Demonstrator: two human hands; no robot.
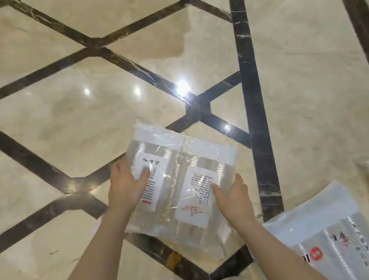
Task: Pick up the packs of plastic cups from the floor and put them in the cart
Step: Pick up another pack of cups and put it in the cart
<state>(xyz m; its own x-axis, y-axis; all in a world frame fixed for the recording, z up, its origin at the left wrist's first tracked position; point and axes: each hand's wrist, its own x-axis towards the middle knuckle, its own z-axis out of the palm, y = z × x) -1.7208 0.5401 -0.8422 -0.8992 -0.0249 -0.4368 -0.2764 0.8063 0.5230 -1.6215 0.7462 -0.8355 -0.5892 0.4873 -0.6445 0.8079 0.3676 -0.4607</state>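
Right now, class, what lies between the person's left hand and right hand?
In the head view, two clear packs of plastic cups lie side by side between the left hand and the right hand, each hand gripping an outer edge.

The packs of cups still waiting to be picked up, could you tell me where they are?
In the head view, the remaining packs sit at the lower right, right of the two packs held between both hands.

Scene was brightly and evenly lit from overhead. Polished marble floor (56,125) mirrored several small ceiling lights as white hotspots, strongest near centre. Clear wrap on the packs of plastic cups (179,179) threw glare streaks. Shadows were faint. Wide-angle lens bowed the floor's dark inlay lines toward the edges; detail was soft throughout.
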